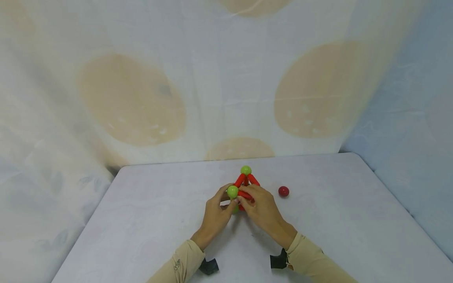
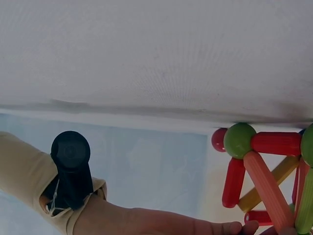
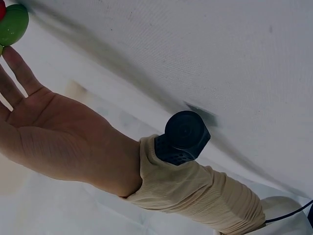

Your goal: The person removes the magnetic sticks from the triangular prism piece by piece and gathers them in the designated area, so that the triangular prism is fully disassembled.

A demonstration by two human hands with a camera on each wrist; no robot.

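Table (image 1: 141,220) first — one pale surface, backed by a draped cloth with tan circles (image 1: 131,100), and it carries everything I can see from here. On it, near the middle, stands one rod-and-ball frame (image 1: 244,188): red rods leaning together to a peak so the thing props itself up, green balls serving as the joints. I count two green balls from the head view, one at the apex (image 1: 245,170) and one at the near corner (image 1: 232,192); the left wrist view also shows a yellow rod (image 2: 274,183) bracing the inside and at least four red ones, though the exact total I cannot tell, as fingers hide the base.

Both hands are on the frame, one at each side — I judge so it does not tip. My left hand (image 1: 216,212) curls its fingers about the near green ball. My right hand (image 1: 260,206) pinches the red rod just beside that ball, fingertips bent in.

One loose red ball (image 1: 283,191) lies on the table to the right of the frame, near but not touching it. Two black wrist cameras — one (image 1: 209,266) on the left sleeve, one (image 1: 277,260) on the right.
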